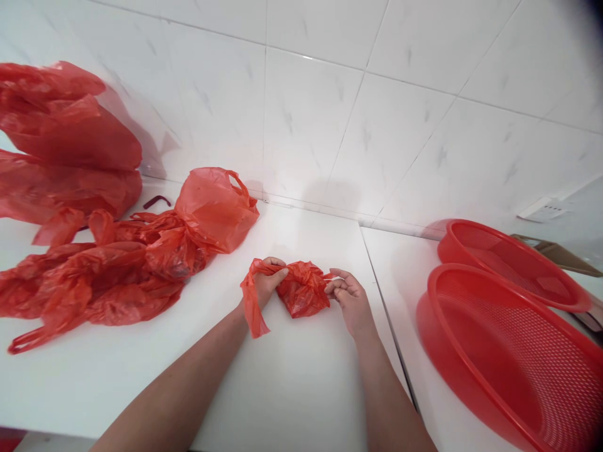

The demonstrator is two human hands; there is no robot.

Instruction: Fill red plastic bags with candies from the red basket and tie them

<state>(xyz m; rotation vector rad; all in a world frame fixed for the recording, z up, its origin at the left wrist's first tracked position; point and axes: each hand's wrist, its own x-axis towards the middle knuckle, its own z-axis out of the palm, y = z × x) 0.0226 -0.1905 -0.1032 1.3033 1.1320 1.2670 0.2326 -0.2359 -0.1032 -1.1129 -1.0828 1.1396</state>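
A small crumpled red plastic bag lies on the white table between my two hands. My left hand is closed on the bag's left side, thumb pressed on top, and a loose strip of the bag hangs over the wrist. On the opposite side, my right hand pinches a thin twisted end of the same bag between its fingertips. What the bag holds, if anything, cannot be made out through the folds.
Several crumpled red bags cover the table's left, with a puffed-out red bag beside them and bigger red bags behind. Two red perforated baskets stand at right, past a seam in the tabletop. A tiled wall closes the back.
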